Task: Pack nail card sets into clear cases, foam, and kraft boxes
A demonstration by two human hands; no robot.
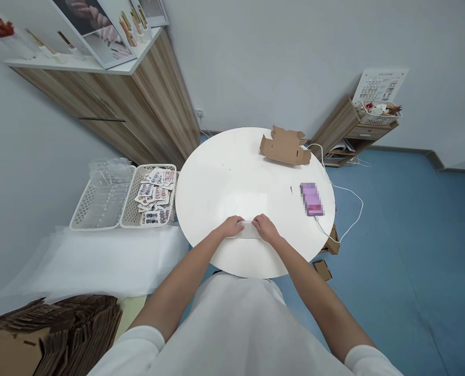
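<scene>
On the near part of the round white table point(224, 172) lies a thin white sheet point(250, 209), folded up at its near edge. My left hand point(231, 226) and my right hand point(266, 228) both rest on that fold, fingers curled over it, a few centimetres apart. A folded brown cardboard box point(284, 146) lies at the table's far side. A phone point(311, 199) with a white cable sits to the right of my hands.
Two white baskets stand left of the table, one with clear plastic trays point(103, 196), one with printed cards point(156, 196). Flat brown cartons point(56, 329) are stacked at lower left. A wooden cabinet point(138, 104) and a low shelf point(353, 130) line the wall.
</scene>
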